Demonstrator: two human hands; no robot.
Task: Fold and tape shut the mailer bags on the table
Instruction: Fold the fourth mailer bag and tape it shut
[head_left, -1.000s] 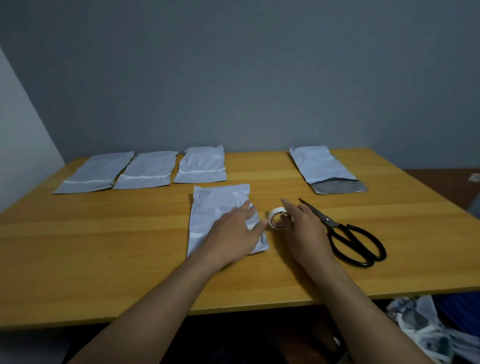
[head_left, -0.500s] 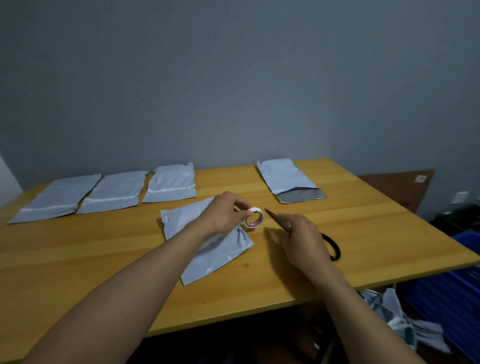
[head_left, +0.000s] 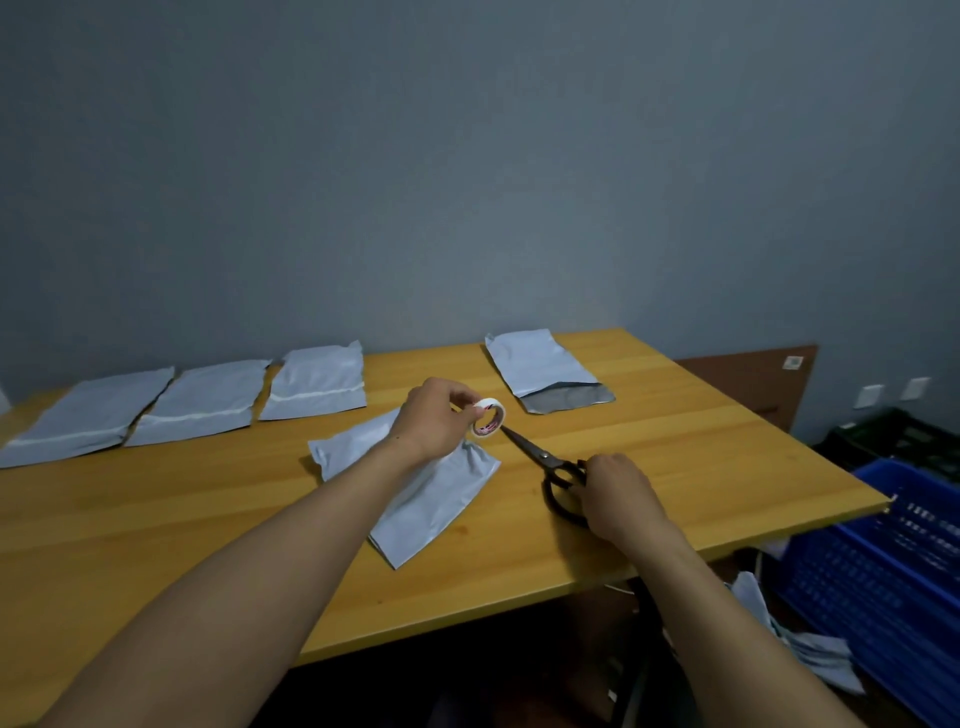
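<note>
Left hand (head_left: 434, 415) is up off the bench (head_left: 156, 519), thumb and fingers pinching a small white tape roll (head_left: 488, 418), its open ring facing the camera with red print showing on the core. Right under that hand and wrist lies the mailer bag (head_left: 441, 499), pale grey, flat on the wood and skewed on a diagonal, its near corner pointing back along the forearm.

Over to the right hand (head_left: 618, 491): fingers are curled down round the black handles of the scissors (head_left: 540, 457). The blades are closed and point away from that hand, the tip just beside the tape roll. I can't tell whether the scissors are lifted or lying on the wood.

Beyond the left hand and off to its left, three more bags (head_left: 200, 402) sit in a row near the far edge, each showing a white strip across it. Beyond the right hand's scissor tip lies another bag (head_left: 540, 364), its dark inner flap turned toward the hands.

Past the right hand, off the bench edge, stands a blue crate (head_left: 883, 561), with loose pale bags (head_left: 810, 649) on the floor beside it.
</note>
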